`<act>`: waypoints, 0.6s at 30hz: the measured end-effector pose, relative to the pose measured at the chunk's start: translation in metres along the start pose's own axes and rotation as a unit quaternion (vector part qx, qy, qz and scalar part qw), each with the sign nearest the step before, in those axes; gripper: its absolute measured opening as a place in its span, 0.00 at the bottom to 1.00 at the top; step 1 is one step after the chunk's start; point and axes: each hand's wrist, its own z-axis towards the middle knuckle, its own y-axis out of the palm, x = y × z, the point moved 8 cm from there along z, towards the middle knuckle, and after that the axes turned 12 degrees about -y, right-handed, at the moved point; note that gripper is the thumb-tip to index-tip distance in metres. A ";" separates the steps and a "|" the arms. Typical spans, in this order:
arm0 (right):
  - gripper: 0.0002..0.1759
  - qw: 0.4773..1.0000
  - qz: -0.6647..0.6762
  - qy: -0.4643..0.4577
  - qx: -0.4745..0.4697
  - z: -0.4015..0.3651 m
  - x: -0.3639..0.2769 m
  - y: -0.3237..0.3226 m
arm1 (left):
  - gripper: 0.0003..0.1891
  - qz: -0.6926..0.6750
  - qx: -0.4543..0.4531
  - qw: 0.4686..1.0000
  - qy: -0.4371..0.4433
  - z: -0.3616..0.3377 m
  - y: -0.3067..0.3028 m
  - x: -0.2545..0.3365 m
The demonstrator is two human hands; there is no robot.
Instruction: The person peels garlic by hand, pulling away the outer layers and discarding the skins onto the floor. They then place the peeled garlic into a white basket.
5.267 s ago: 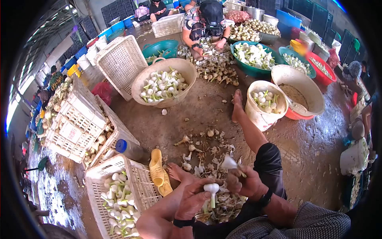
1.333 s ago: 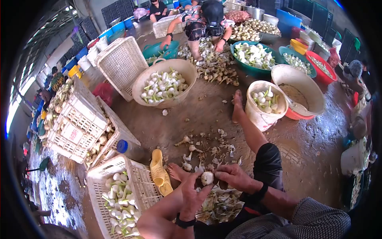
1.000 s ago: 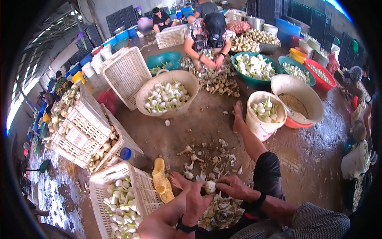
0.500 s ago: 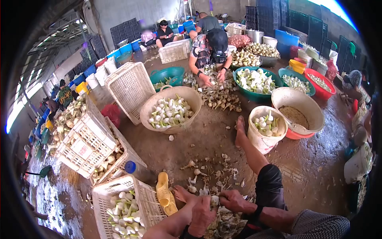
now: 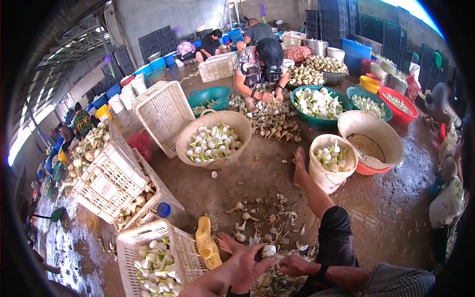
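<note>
Near the bottom centre, my left hand [image 5: 251, 267] has its fingers spread beside a white garlic bulb [image 5: 268, 251], the thumb side close against it. My right hand [image 5: 295, 265] is closed just to the right of the bulb, around something I cannot make out, maybe its stem. Garlic skins [image 5: 277, 284] lie below both hands. Left of my left hand stands a white crate [image 5: 185, 247] of peeled bulbs with green stems. Yellow sandals [image 5: 204, 237] rest between this crate and my foot.
A beige basin [image 5: 183, 143] of bulbs stands ahead, a white bucket [image 5: 329, 180] to the right. Stacked crates [image 5: 111, 180] of unpeeled garlic and a blue-capped bottle [image 5: 173, 214] are at left. A co-worker [image 5: 262, 64] crouches by a garlic pile [image 5: 277, 121].
My left hand's fingers have opened from their grip, and more of the white bulb shows. My right hand has shifted slightly right and down. The co-worker's hands have come together.
</note>
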 end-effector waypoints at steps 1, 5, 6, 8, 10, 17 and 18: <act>0.19 1.000 0.000 0.000 0.000 -0.003 0.009 0.008 | 0.25 -0.078 -0.010 0.996 -0.041 0.002 -0.003 -0.008; 0.19 0.988 -0.060 -0.050 -0.136 -0.005 0.008 0.033 | 0.25 -0.273 0.023 0.956 -0.103 0.003 -0.020 -0.027; 0.20 0.996 -0.010 -0.056 -0.075 0.000 0.000 0.021 | 0.24 -0.275 0.028 0.955 -0.106 0.001 -0.023 -0.025; 0.20 0.997 0.039 -0.062 -0.012 0.008 -0.016 -0.001 | 0.24 -0.309 0.016 0.945 -0.105 0.002 -0.022 -0.024; 0.21 0.943 0.316 0.039 0.097 0.007 -0.019 -0.023 | 0.24 -0.344 0.004 0.933 -0.105 0.001 -0.020 -0.023; 0.20 0.922 0.351 0.019 0.161 0.005 -0.076 -0.073 | 0.23 -0.329 -0.052 0.935 -0.122 0.001 -0.009 -0.019; 0.20 0.922 0.351 0.019 0.160 0.004 -0.071 -0.068 | 0.22 -0.298 -0.055 0.945 -0.120 0.002 -0.009 -0.021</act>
